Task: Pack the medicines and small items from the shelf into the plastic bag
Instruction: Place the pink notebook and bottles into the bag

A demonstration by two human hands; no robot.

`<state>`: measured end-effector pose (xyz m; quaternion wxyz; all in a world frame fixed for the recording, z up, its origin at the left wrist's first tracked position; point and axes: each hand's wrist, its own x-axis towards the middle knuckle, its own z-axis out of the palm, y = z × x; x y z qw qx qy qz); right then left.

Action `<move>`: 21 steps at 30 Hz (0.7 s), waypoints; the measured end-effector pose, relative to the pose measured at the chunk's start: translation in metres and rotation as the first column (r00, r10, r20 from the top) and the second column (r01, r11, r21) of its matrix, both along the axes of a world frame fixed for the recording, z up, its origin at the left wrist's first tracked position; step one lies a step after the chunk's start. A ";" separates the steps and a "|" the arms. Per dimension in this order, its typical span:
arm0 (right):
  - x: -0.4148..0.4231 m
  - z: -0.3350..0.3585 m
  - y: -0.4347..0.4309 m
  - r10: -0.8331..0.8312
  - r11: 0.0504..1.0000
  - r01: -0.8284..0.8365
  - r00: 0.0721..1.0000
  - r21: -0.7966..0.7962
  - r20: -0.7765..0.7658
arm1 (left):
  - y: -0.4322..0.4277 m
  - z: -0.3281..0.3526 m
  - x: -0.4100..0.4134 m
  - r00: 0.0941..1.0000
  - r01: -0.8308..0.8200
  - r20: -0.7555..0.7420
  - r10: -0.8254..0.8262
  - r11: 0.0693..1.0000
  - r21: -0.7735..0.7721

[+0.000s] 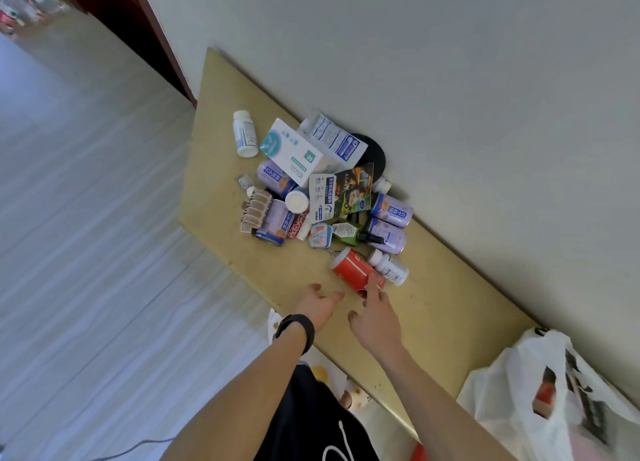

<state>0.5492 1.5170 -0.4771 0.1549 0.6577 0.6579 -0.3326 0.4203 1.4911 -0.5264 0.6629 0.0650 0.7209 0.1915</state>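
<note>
Plastic bag [540, 401] was cut off at 4 o'clock, contents blurred. Cylindrical red can [355, 271] was touched by the released right grip [375, 316]; left grip [320, 304] was released, empty, on the matte shelf [221, 169].

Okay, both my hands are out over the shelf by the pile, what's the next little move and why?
Probably close the right hand around the red can. Its fingertips already touch that can, which lies on its side at the pile's near edge, nearest the plastic bag on that side. The left hand is open and empty over the shelf.
</note>
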 end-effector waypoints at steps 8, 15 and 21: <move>0.035 -0.001 -0.033 0.198 0.977 -0.191 0.978 0.094 -0.069 | 0.016 -0.001 0.000 0.991 -0.125 -0.035 0.127 0.990 0.060; 0.032 -0.018 -0.003 -0.236 0.968 0.250 0.940 0.028 -0.248 | 0.028 -0.003 0.011 0.994 -0.080 -0.069 0.088 0.991 0.109; 0.011 -0.030 0.019 -0.135 0.979 0.168 0.957 0.115 -0.257 | 0.033 -0.008 0.006 0.995 -0.094 -0.035 0.098 0.989 0.110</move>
